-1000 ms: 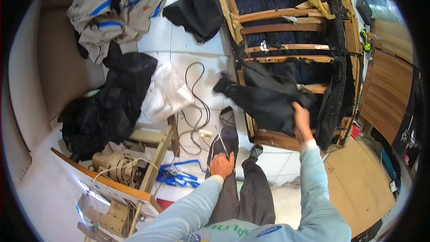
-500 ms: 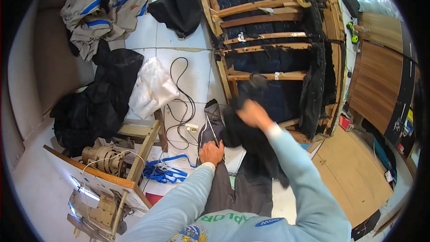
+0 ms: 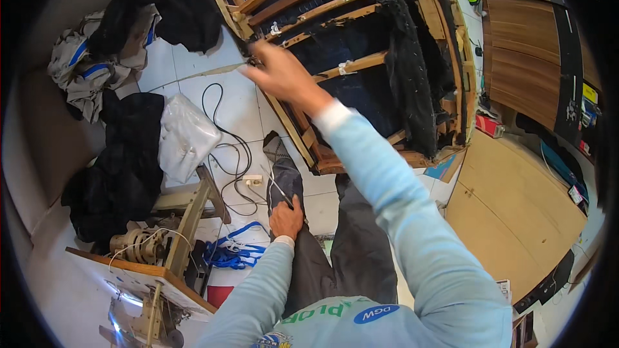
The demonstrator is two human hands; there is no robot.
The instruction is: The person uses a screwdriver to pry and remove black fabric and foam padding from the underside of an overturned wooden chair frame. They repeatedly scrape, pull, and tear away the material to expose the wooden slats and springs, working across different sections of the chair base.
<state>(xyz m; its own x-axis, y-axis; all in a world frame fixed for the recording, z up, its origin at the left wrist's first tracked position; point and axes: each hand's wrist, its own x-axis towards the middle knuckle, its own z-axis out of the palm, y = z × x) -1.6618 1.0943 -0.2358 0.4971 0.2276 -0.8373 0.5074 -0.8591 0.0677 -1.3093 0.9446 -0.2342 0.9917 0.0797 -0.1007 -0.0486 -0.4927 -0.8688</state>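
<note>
My left hand [image 3: 287, 220] rests on my left thigh, closed around a thin tool with a long metal shaft [image 3: 278, 183] that points away along my lower leg. My right hand [image 3: 284, 77] is stretched far forward over the corner of an upturned wooden furniture frame [image 3: 351, 64], fingers apart and holding nothing. Torn black fabric [image 3: 412, 84] hangs along the frame's slats. Beyond the hand, black cloth [image 3: 187, 13] lies in a heap on the white tiles at the far left, partly over beige fabric with blue stripes [image 3: 97, 71].
At left, a sewing machine table [image 3: 148, 270] lies tipped with its motor [image 3: 138, 245]. A clear plastic bag [image 3: 184, 135], a black cable [image 3: 242, 148], a socket [image 3: 253, 180] and blue straps [image 3: 235, 251] lie nearby. A brown board [image 3: 516, 206] is at right.
My right hand has swung forward and left, and the black cloth has left it. More black cloth now lies over the beige fabric. My left hand stays on my leg with the tool.
</note>
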